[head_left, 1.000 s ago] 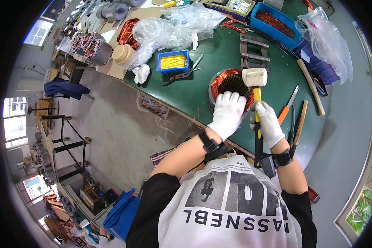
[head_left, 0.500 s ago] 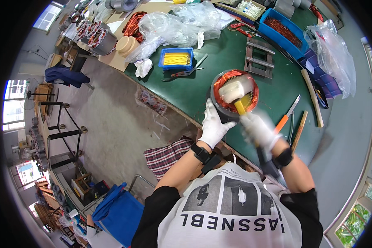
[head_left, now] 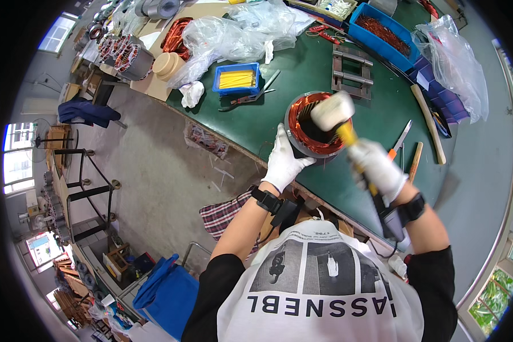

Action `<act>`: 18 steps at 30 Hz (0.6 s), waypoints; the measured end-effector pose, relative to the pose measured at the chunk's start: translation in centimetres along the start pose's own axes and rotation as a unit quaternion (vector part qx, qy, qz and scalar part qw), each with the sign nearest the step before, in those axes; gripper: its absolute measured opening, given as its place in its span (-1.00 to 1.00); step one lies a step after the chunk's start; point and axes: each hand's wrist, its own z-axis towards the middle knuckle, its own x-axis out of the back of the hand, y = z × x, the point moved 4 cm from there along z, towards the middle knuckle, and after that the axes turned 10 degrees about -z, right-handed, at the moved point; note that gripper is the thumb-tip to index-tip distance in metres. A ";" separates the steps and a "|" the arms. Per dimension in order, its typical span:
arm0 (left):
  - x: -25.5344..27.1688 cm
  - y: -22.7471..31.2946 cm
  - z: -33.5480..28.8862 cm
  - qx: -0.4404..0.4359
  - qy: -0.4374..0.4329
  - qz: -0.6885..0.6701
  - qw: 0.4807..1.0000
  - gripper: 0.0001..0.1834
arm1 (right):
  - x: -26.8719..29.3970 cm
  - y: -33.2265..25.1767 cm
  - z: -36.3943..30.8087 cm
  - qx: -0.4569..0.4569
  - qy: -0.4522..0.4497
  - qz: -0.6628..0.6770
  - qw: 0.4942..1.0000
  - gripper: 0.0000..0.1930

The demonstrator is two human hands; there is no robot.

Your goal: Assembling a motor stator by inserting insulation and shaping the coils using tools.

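In front of me on the green bench stands a motor stator [head_left: 300,138], a grey ring lined with copper windings. My left hand [head_left: 286,161], in a white glove, rests against its near left side with the thumb along the rim. My right hand [head_left: 377,170], also gloved, is closed round the yellow and black handle of a mallet [head_left: 333,111]. The mallet's white head hangs over the stator's upper right part and hides some windings. Motion blurs the mallet and the right glove slightly.
A blue tray of yellow strips [head_left: 237,79] sits beyond the stator, with pliers [head_left: 251,98] beside it. A metal frame [head_left: 351,73] lies behind. To the right are an orange-handled knife [head_left: 400,140] and wooden sticks [head_left: 429,124]. Plastic bags [head_left: 233,40] cover the back.
The mallet has swung up and to the right, off the stator's middle, uncovering more of the windings and the dark bore. My left hand stays against the stator.
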 end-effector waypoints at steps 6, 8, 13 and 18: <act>-1.9 0.9 -1.0 -0.041 0.041 -0.018 0.998 0.30 | 6.6 2.6 1.3 0.180 0.361 0.265 0.876 -0.71; -1.1 0.8 0.5 -0.020 0.006 -0.032 0.999 0.33 | -3.2 2.1 0.8 -0.006 -0.006 -0.053 0.999 -0.72; 1.3 -0.5 1.6 -0.066 -0.077 -0.047 0.994 0.24 | -4.7 3.4 1.6 -0.041 -0.061 0.120 0.990 -0.74; -2.6 -1.5 -1.8 -0.024 -0.046 -0.086 0.995 0.27 | -4.6 4.4 0.5 0.008 -0.037 0.201 0.979 -0.72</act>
